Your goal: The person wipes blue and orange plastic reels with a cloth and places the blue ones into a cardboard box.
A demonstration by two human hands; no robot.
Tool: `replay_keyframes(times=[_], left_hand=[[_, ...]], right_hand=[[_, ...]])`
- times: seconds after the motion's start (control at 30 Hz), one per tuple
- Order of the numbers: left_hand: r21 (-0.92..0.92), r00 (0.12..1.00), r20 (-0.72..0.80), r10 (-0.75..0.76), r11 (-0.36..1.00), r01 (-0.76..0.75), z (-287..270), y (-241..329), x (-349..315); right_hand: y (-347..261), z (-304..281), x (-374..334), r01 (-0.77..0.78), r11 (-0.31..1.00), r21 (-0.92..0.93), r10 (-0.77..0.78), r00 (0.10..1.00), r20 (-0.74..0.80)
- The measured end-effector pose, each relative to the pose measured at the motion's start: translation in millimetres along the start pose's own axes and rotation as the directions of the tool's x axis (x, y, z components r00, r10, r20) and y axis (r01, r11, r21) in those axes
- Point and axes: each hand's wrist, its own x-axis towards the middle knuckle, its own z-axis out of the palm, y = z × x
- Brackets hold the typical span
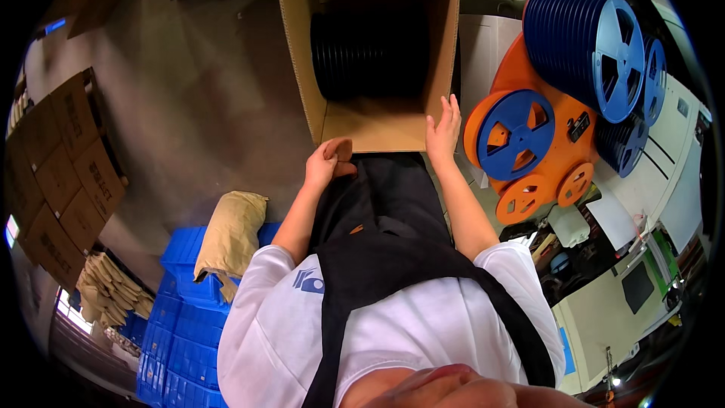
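Right now, in the head view, an open cardboard box (374,128) stands in front of the person, with a row of dark ribbed reels (366,60) lying inside it. The left hand (320,164) is at the box's near left corner, its fingers closed on a reddish-brown piece (340,149) with a rounded edge; what kind of thing that is, I cannot tell. The right hand (444,130) is at the near right corner, fingers raised and thumb apart from them; whether it touches the cardboard is unclear. To the right, a blue spoked reel (516,133) lies against orange ones, near a stack of blue reels (585,53). At the left, a tan sack (232,233) lies on blue crates (192,332), with brown cartons (64,170) farther off.
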Motion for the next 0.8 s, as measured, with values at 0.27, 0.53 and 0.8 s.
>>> replay_keyframes(times=[0.27, 0.53, 0.8], left_hand=[[0.204, 0.99, 0.052, 0.132, 0.969, -0.14, 27, -25, -9], [0.604, 0.908, 0.135, 0.397, 0.693, -0.393, 63, -67, -40], [0.556, 0.947, 0.034, 0.32, 0.781, -0.284, 69, -73, -53]], right_hand=[[9, 61, 39, 0.022, 0.989, 0.147, -0.038, 0.994, 0.107], [40, 159, 143, -0.137, 0.932, -0.336, 0.21, 0.959, 0.191], [54, 176, 149, -0.274, 0.868, -0.413, 0.393, 0.889, 0.235]])
